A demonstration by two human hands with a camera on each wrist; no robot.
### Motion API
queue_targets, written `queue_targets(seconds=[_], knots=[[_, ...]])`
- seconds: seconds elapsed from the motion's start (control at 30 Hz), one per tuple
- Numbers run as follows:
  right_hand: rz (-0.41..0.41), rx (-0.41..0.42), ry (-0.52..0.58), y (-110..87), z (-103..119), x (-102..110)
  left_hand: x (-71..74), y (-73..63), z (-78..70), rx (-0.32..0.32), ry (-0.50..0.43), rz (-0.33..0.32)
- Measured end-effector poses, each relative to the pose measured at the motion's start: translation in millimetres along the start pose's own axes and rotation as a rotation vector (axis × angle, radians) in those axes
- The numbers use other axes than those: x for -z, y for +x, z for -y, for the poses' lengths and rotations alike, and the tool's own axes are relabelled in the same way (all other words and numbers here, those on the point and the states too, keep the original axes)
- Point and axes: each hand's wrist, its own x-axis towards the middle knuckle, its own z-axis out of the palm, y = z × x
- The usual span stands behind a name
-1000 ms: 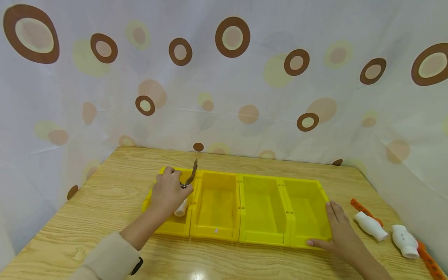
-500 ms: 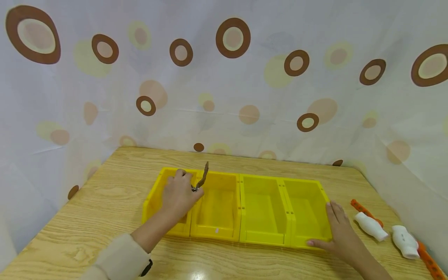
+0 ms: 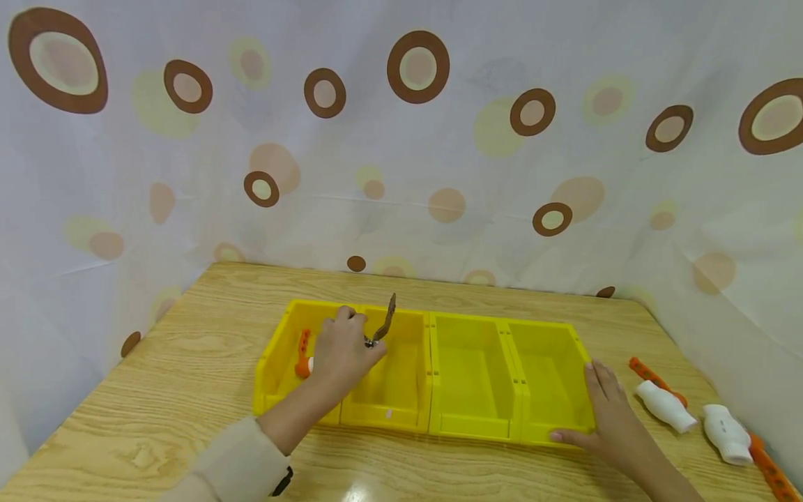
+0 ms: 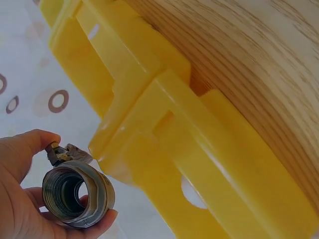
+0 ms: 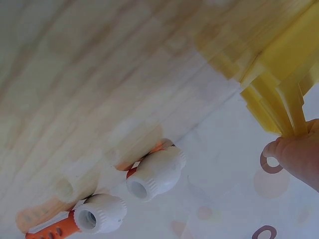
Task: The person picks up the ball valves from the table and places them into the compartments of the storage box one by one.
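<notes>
On our worktop (image 3: 489, 474), four yellow bins (image 3: 473, 425) sit in a row. Our right hand (image 3: 610, 415) is spread against the right end bin (image 3: 539, 431); our left hand (image 3: 341, 352) pinches the metal valve (image 4: 101, 188) over the bins at the left. We should hold the bins still and the valve clear of their walls.

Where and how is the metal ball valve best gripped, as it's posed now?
Probably round its thick body, fingers and thumb opposed, coming from the person's left: the body is broad and faceted, while the slimmer lever juts up and right, away from that approach.
</notes>
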Motion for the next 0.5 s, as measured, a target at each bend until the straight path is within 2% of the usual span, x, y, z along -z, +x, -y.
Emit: queue_targets(seconds=[0.27, 0.5], knots=[[0.006, -0.005, 0.005, 0.3, 1.7, 1.1, -7.8, 1.0, -12.4, -0.009, -0.054, 0.017], [0.003, -0.002, -0.006, -0.3, 2.0, 0.8, -14.3, 0.3, -17.3, -0.009, -0.083, 0.02]])
